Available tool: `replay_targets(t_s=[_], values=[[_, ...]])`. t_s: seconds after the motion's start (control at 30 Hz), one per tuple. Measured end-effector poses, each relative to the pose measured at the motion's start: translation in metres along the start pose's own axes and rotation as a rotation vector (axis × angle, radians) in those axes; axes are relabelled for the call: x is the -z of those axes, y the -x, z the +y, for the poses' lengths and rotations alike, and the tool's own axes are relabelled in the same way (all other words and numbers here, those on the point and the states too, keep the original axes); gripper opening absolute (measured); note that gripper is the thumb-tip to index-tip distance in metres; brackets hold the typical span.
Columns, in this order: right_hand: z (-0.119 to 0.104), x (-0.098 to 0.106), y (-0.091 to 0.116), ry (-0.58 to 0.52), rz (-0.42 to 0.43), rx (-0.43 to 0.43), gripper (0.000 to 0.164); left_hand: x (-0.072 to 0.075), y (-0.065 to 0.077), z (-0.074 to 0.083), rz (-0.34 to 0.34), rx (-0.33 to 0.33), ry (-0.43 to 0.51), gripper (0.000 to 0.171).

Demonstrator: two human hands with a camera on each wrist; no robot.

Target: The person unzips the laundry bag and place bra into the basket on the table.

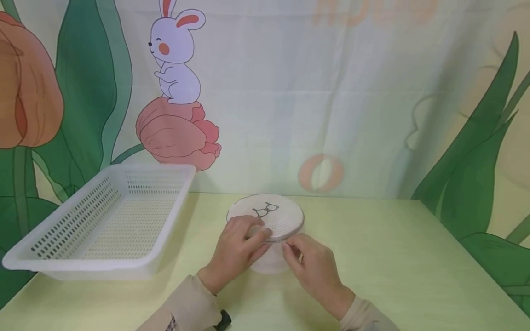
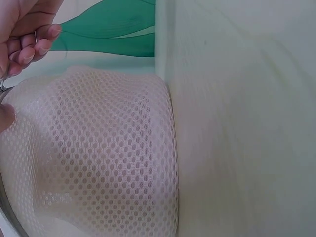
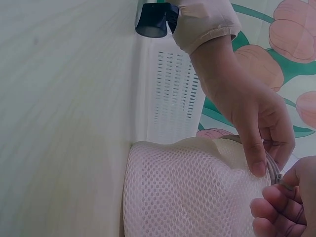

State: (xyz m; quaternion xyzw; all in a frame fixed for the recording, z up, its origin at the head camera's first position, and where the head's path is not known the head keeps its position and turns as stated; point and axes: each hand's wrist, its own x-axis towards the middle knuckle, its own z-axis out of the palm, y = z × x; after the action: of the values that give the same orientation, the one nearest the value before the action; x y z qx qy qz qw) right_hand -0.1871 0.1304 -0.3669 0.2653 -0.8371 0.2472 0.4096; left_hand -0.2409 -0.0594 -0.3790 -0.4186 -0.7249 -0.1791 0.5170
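Note:
A round white mesh laundry bag stands upright on the table, a dark line drawing on its flat top. My left hand grips the near rim, fingers over the top and thumb against the side below the zipper. At that rim my right hand pinches the small zipper pull, as the right wrist view shows. A grey zipper runs around the edge of the top. The soft mesh side has dents and folds in the left wrist view. How far the zipper is closed cannot be told.
A white plastic basket with slotted walls stands on the table to the left. Behind the pale yellow-green table hangs a curtain printed with a rabbit and tulips. A black device sits at the left sleeve.

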Motion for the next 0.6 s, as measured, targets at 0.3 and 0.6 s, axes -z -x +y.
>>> replay_targets(t_s=[0.3,0.6], values=[[0.0009,0.0014,-0.0012,0.003,0.006,-0.01,0.011,0.0008,0.0004,-0.002,-0.011,-0.003,0.009,0.026],[0.0029,0.002,-0.0002,0.007,0.007,-0.022,0.011,0.0012,0.0016,-0.0021,-0.02,0.011,0.02,0.03]])
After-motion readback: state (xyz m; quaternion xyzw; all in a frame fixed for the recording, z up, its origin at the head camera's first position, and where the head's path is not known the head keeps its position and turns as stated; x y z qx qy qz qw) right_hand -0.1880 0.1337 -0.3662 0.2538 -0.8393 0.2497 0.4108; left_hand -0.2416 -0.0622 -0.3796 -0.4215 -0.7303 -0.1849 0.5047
